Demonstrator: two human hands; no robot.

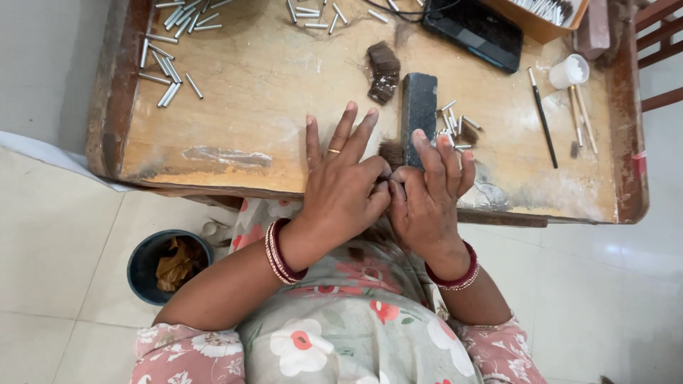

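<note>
Left hand and right hand met at the table edge, thumbs and forefingers pinched together, anything pinched hidden, other fingers spread, hair tuft and dark block just beyond fingertips

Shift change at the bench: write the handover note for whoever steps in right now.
Left hand and right hand meet at the near table edge, fingertips pinching a small dark hair tuft; what lies between the fingertips is hidden.
Dark block stands just beyond the hands, more hair bundles behind it.
Metal tubes: a few by the block, many loose at far left.
Finished brush lies at right.
Most tubes still empty.
</note>
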